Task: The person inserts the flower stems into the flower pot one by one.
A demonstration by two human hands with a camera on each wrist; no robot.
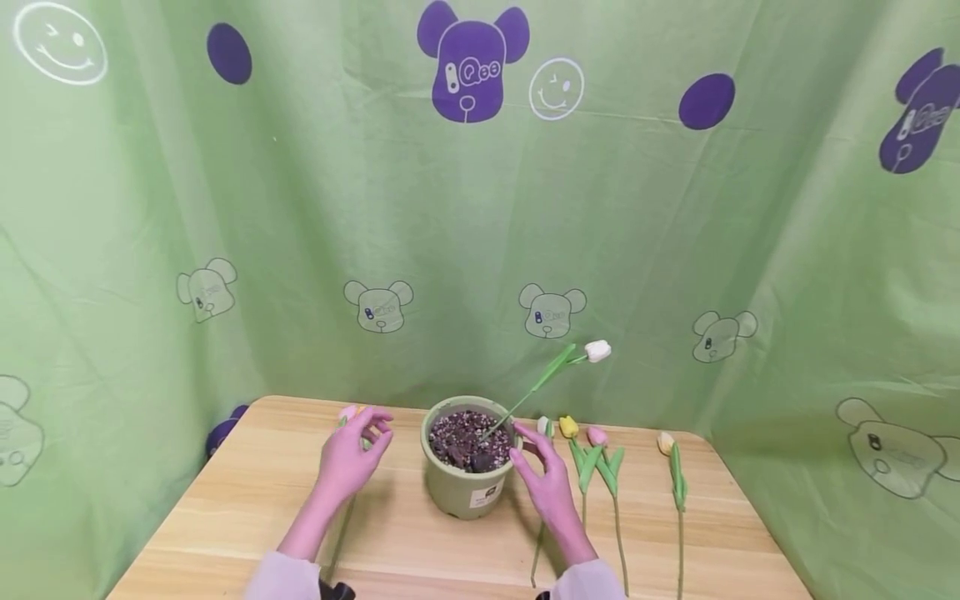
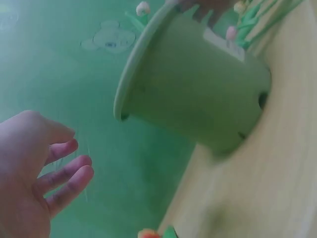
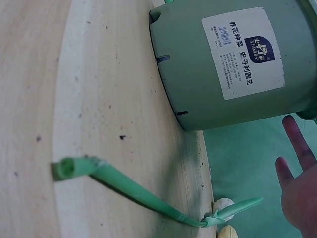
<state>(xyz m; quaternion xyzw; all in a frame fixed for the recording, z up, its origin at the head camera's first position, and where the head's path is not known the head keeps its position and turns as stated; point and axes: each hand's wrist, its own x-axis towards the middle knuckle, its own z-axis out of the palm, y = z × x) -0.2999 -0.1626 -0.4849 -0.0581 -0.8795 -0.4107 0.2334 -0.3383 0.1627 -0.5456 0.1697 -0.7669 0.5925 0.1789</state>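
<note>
A green flower pot filled with dark soil stands on the table. From the soil rises an artificial white tulip, its stem leaning far to the right. My right hand is at the pot's right rim, fingers spread; whether the fingertips touch it I cannot tell. To the left of the pot, my left hand hovers with loosely bent fingers and nothing in them. Below it lie tulips at the left, a pink bloom and an orange one partly hidden by the hand. The pot's label faces the right wrist camera.
Right of the pot lie a white tulip, a yellow tulip, a pink tulip and a pale peach tulip. Soil crumbs dot the wooden table. A green patterned curtain hangs behind and at both sides.
</note>
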